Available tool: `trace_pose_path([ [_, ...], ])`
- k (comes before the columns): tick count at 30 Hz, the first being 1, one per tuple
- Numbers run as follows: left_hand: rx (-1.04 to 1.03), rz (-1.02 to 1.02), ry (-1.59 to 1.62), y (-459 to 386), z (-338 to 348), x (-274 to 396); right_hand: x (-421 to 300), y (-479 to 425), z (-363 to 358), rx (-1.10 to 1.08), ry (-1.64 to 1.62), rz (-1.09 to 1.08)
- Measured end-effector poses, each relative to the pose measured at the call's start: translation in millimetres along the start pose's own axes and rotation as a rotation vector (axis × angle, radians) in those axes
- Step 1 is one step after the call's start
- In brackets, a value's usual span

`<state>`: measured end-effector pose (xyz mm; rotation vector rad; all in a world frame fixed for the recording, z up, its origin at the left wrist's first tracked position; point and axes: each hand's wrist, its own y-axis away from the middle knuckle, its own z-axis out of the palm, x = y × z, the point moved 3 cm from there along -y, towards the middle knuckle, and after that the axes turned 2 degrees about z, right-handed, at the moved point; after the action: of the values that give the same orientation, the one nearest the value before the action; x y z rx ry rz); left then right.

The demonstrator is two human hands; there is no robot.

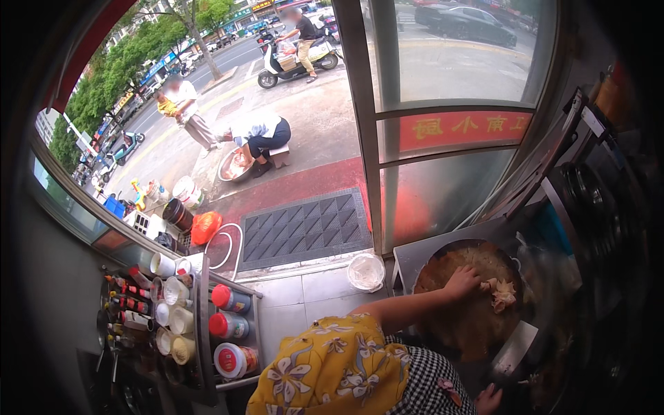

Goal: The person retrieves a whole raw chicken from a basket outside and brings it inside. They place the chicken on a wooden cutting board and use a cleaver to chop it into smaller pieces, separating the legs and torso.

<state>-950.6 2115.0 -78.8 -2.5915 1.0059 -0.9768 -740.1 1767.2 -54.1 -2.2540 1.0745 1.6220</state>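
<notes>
My left hand is low over a round wooden chopping board, beside pale pieces of raw meat; whether its fingers grip a piece is unclear. Near the board's lower right edge lies the broad, flat blade of a cleaver. My right hand is closed at the cleaver's handle end, in deep shadow at the bottom of the view, partly hidden. Small scraps lie to the right of that hand.
Behind the board are a glass door panel and clear plastic bags. A lined bin stands by the doorway mat. At left, a metal rack holds jars and bottles. Outside, a person crouches at a basin; others are farther off.
</notes>
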Motion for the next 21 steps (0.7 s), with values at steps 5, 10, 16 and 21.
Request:
trace_pose_path([
  [5,-0.007,0.106,0.004,23,0,-12,-73,-22,58,-0.167,0.019,-0.041],
  [10,-0.084,-0.02,0.115,34,-35,-6,-103,-33,104,-0.171,-0.015,0.015],
  [16,-0.04,-0.061,0.199,53,-62,-33,-131,-46,134,-0.205,0.16,-0.133],
  [21,-0.114,-0.004,0.233,45,-73,-17,-157,-32,135,-0.242,0.354,-0.35],
])
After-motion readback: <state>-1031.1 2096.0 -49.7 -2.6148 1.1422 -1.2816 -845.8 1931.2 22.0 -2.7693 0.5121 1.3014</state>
